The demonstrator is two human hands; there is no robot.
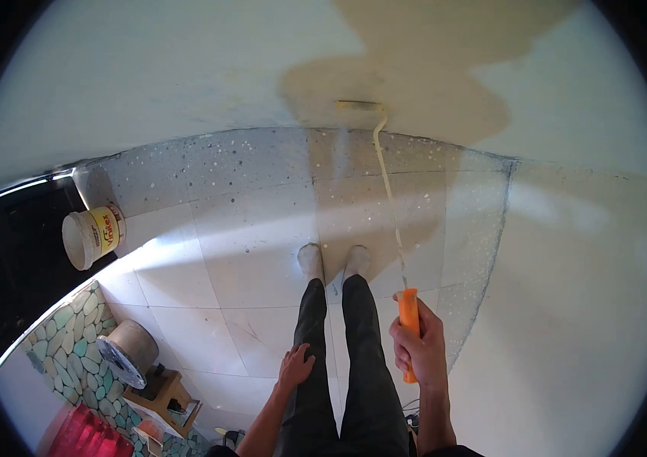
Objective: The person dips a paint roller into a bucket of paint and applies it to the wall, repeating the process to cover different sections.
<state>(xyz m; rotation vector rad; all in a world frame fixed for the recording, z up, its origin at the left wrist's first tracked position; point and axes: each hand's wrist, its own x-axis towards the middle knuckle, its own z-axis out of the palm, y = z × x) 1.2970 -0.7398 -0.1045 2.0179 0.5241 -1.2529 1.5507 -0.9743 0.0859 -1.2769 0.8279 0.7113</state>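
Note:
My right hand [424,346] is wrapped round the orange handle [409,316] of a paint roller. The roller's long, paint-smeared rod [389,190] runs forward to the narrow roller head [359,105], which lies against the pale wall [209,84] just above the floor line. Tan-looking shadow covers the wall around it. Hanging beside my left thigh, my left hand [297,367] holds nothing, its fingers loosely apart.
Paint specks dot the tiled floor [255,228] along the wall. At left stands a paint bucket [106,231] by a dark doorway [19,266]. A second bucket [133,346], a wooden stool [159,400] and red cloth-like material [91,434] are lower left, near pebble-patterned flooring [72,335].

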